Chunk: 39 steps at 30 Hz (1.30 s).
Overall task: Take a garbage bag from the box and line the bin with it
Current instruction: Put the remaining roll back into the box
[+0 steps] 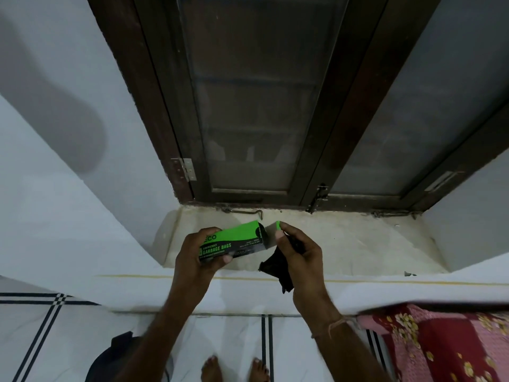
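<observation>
A person stands barefoot on a white tiled floor [237,346] with dark grid lines, a dark rounded object [115,357] at lower left that may be the bin, though too little of it shows to tell. A red floral cloth [440,343] lies at lower right.

Above the floor, both hands work in front of a window ledge. The left hand [198,257] is wrapped around a green-and-black box [234,241] labelled "GARBAGE BAGS", thumb on its front face. The box is held in the air, its long axis running from lower left to upper right, with the open end pointing right toward the other hand. The right hand [298,252] is closed on a crumpled black garbage bag [278,271], which hangs down from the palm still bunched, while the fingertips pinch the box's green end flap [278,225].

Judging by this, the bag appears to be out of the box, or very nearly; unfolding it and fitting it into the bin remain.

Beyond the hands lies the stained stone ledge [358,244], bare but for a metal hook latch [245,212], and behind it a dark wooden window frame [311,161] with dusty panes.
</observation>
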Motion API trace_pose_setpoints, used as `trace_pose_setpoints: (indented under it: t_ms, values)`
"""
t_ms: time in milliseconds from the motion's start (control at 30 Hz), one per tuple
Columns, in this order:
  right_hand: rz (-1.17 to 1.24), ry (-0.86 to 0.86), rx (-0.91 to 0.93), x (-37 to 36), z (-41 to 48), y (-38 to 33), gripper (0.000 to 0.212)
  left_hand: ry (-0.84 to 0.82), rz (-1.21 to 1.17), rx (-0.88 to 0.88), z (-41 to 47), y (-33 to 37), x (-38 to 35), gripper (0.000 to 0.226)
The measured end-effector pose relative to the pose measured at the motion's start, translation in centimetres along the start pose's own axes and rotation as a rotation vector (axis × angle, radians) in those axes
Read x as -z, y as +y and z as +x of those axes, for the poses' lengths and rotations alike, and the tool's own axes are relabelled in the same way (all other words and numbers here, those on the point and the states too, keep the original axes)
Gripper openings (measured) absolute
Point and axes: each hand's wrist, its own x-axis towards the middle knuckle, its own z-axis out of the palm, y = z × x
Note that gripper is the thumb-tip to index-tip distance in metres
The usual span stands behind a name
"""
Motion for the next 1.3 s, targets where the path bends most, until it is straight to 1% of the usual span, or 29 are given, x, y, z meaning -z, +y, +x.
trace_pose_setpoints:
  t_ms: [100, 267, 500, 600, 667, 733, 800, 867, 933, 1033, 1133, 1233, 1300]
  values:
    - [-0.052, -0.047, 0.038, -0.3, -0.4, 0.5, 0.025, 0.007, 0.013, -0.016, -0.2, 0.2, -0.1, 0.056]
    - [-0.132, -0.039, 0.076, -0.3, -0.5, 1.6, 0.025, -0.002, 0.023, -0.025, -0.5, 0.2, 0.3, 0.057]
    - [-0.196, -0.066, 0.078, -0.2, -0.8, 1.9, 0.022, -0.027, 0.029, -0.022, -0.4, 0.4, 0.7, 0.056]
    - [-0.258, -0.097, 0.176, -0.3, -0.2, 3.0, 0.022, -0.019, 0.017, -0.027, -0.3, 0.3, 0.5, 0.054]
    - [-0.329, -0.108, 0.208, -0.2, 0.7, 4.1, 0.027, -0.015, 0.05, -0.019, -0.1, -0.3, 0.2, 0.054]
    - [-0.369, -0.101, 0.157, -0.1, 1.8, 5.0, 0.03, -0.005, 0.115, -0.003, 0.4, -1.2, -0.1, 0.055]
    - [-0.374, -0.13, 0.038, 0.1, 3.2, 6.2, 0.031, -0.005, 0.224, -0.008, 1.1, -2.6, -0.3, 0.055]
    - [-0.389, -0.142, -0.08, 0.0, 4.3, 7.4, 0.03, -0.041, 0.359, -0.026, 2.1, -4.2, -0.5, 0.056]
    - [-0.403, -0.144, -0.14, -0.2, 5.3, 8.8, 0.03, -0.072, 0.454, -0.038, 3.1, -5.9, -0.7, 0.057]
    - [-0.403, -0.119, -0.154, -0.7, 5.9, 9.5, 0.035, -0.047, 0.513, -0.002, 4.1, -7.2, -1.2, 0.058]
    - [-0.389, -0.091, -0.166, -0.9, 6.5, 9.4, 0.043, -0.004, 0.494, 0.009, 4.8, -7.3, -1.7, 0.059]
    - [-0.435, -0.058, -0.158, -0.9, 6.8, 9.2, 0.039, -0.008, 0.504, 0.013, 4.8, -6.9, -2.0, 0.066]
    - [-0.427, -0.044, -0.168, -0.7, 6.9, 9.0, 0.035, -0.015, 0.58, 0.01, 4.4, -6.5, -2.2, 0.077]
